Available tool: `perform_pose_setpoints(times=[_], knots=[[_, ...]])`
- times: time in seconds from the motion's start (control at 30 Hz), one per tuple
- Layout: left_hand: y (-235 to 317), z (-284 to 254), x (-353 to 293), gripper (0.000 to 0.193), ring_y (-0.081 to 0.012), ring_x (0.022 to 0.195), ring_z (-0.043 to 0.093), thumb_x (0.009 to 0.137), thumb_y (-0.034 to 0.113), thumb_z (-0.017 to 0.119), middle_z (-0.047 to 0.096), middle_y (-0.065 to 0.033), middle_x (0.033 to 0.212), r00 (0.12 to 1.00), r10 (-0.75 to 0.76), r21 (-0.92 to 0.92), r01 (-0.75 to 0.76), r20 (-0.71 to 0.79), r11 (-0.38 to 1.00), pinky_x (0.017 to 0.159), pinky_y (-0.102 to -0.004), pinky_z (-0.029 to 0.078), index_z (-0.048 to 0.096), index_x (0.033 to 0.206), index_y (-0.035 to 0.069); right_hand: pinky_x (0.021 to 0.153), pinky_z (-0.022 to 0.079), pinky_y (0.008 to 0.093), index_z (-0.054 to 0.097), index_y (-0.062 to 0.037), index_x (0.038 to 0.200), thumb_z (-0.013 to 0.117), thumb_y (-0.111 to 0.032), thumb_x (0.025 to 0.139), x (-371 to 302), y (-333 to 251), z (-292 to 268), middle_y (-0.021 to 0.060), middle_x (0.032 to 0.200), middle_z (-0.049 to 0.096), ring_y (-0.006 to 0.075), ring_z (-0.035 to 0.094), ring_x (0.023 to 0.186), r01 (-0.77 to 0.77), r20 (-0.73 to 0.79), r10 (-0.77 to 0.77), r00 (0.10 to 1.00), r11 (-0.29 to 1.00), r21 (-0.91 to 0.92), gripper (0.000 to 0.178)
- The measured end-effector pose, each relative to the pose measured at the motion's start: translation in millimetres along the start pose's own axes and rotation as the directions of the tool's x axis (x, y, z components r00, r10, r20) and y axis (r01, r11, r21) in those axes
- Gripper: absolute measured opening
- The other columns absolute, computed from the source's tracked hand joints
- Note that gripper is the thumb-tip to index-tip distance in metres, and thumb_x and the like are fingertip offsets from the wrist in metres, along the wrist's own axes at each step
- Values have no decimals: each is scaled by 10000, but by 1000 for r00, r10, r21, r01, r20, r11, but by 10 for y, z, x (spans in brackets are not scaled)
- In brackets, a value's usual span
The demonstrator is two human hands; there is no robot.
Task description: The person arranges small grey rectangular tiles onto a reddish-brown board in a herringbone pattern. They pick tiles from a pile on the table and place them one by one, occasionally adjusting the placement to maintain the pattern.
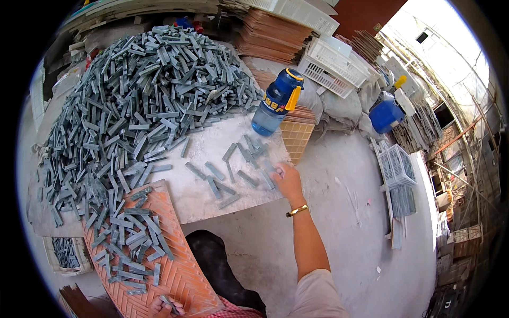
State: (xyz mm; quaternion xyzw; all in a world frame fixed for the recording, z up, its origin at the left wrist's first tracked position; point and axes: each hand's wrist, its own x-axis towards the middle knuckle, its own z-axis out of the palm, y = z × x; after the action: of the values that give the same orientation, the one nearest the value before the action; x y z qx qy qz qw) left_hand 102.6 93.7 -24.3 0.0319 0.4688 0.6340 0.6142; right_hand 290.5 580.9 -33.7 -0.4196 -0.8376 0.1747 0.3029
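With the right hand (287, 179) spread flat on loose grey strips (233, 164) at the counter (212, 140) edge and the left hand (165, 306) pinching one strip – any sweep toward four o'clock could knock strips to the floor (344, 212).

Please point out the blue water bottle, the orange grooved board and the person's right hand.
blue water bottle (275, 103): head view, on the middle of its body.
orange grooved board (183, 275): head view, on a bare part.
right hand (288, 180): head view, on the back of the hand.
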Motion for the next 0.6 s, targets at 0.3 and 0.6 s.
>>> perform_pose_setpoints(times=[0.3,0.6], knots=[[48,63,-30,99,-157,798,570,943,142,511,585,-67,913,998,-24,-3,23,-66,1000,757,-301,484,513,996,57,561,396,213,555,-4,1009,567,-176,908,-8,-237,-187,25,861,524,106,482,710,-565,537,236,810,68,822,200],[37,45,-21,106,-142,794,598,946,179,508,597,-34,899,994,-69,21,70,-81,997,678,-296,532,523,1006,92,624,444,281,551,-8,1043,586,-174,876,-105,-71,-230,81,894,561,209,546,776,-488,371,317,873,575,656,238]])
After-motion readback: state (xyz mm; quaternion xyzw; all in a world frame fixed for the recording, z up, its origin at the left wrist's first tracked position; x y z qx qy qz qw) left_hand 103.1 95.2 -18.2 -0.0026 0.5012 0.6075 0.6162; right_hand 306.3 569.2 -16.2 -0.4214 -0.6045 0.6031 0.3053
